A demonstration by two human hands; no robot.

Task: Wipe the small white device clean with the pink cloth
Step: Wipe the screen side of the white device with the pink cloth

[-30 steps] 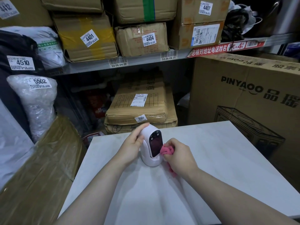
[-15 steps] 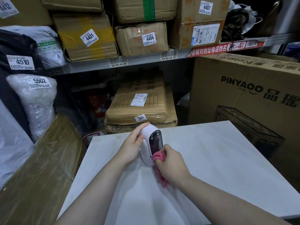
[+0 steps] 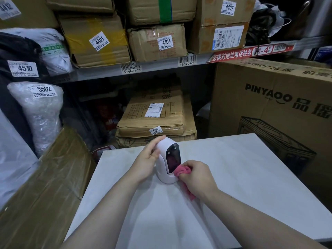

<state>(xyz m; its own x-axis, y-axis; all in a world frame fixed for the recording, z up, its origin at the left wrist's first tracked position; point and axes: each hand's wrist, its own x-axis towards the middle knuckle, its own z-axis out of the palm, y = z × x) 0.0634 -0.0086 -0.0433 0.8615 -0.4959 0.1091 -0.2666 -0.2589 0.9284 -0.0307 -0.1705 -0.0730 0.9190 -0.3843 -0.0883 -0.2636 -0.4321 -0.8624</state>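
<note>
A small white device with a dark glossy front panel stands upright on the white table, near its far edge. My left hand grips its left side and top, thumb across the white shell. The pink cloth is bunched in my right hand and pressed against the lower right of the dark panel. A tail of the cloth hangs out under my right palm onto the table.
A large PINYAOO cardboard box stands right of the table. A tape-wrapped brown parcel leans at the left. Behind the table lie flat stacked parcels, under a shelf loaded with numbered boxes.
My right hand with the cloth went down to the device's lower front, then came back a little to the right and up along the panel. The left hand kept its hold.
</note>
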